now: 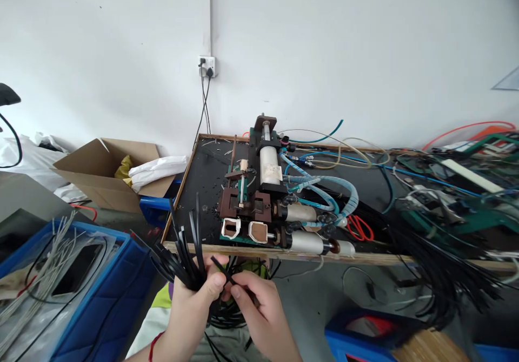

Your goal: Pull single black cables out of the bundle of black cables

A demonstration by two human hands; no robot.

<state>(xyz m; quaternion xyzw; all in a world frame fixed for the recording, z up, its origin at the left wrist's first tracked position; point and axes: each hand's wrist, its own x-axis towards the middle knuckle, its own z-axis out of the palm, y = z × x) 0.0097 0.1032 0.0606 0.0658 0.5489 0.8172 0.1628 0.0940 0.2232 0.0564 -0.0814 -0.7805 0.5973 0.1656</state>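
Observation:
My left hand (197, 302) is closed around a bundle of black cables (182, 254) whose ends fan upward and to the left. My right hand (257, 305) pinches a single black cable (222, 271) from that bundle between thumb and forefinger, right beside the left thumb. Both hands are just below the front edge of the black-topped workbench (203, 189). On the bench, straight ahead, stands a pneumatic machine (263, 199) with a white cylinder, brown blocks and two white openings facing me.
Blue hoses (324, 186) and red-handled scissors (360, 228) lie right of the machine. A heap of black cables (438, 264) spills over the bench's right front. A blue crate (60, 286) with pale wires sits at left, a cardboard box (109, 172) behind it.

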